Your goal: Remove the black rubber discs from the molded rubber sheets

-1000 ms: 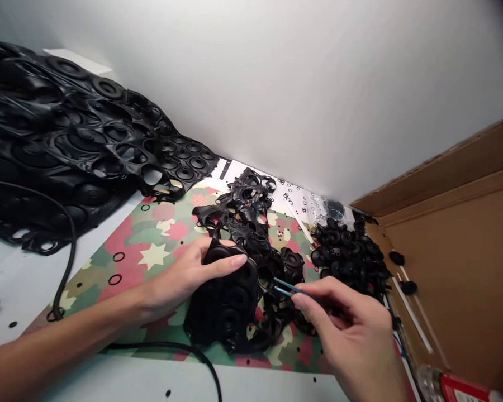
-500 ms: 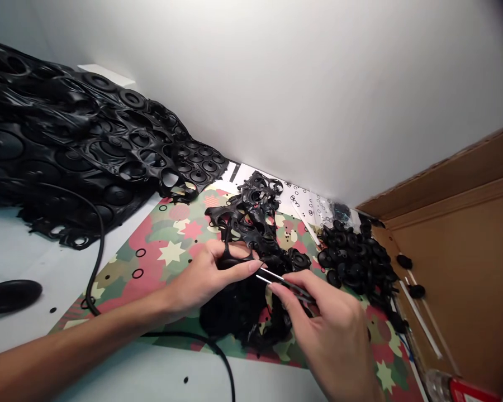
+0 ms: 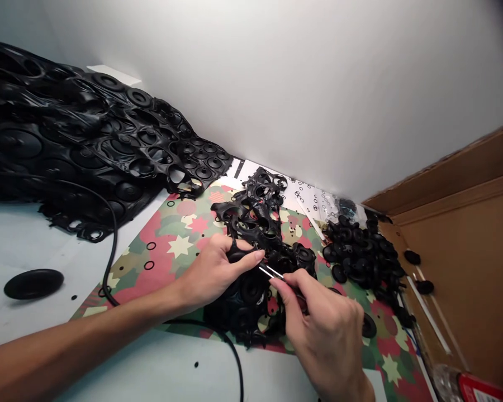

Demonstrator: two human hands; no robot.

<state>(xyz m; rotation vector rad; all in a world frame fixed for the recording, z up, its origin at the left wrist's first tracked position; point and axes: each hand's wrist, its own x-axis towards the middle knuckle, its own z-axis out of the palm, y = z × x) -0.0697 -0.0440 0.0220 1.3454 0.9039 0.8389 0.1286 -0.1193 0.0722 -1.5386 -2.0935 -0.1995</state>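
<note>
Moulded sheet (image 3: 251, 289) and piled discs (image 3: 356, 251) were black throughout, tweezers (image 3: 272, 271) silver at the tips, mat (image 3: 199, 223) camouflage-patterned in green, red and tan with cream stars (image 3: 180, 245), cardboard (image 3: 465, 240) brown, wall (image 3: 297, 100) greyish white, and tabletop (image 3: 151, 363) pale blue-grey.

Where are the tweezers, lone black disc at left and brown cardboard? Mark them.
Tweezers (image 3: 272, 271), head view: upper prong.
Black disc (image 3: 34, 283), head view: top face.
Brown cardboard (image 3: 465, 245), head view: wide panel.

The pale desk (image 3: 151, 368) carries a star-patterned camouflage sheet (image 3: 161, 237) and, toward its back edge, heaped glossy black rubber sheets (image 3: 92, 134).
</note>
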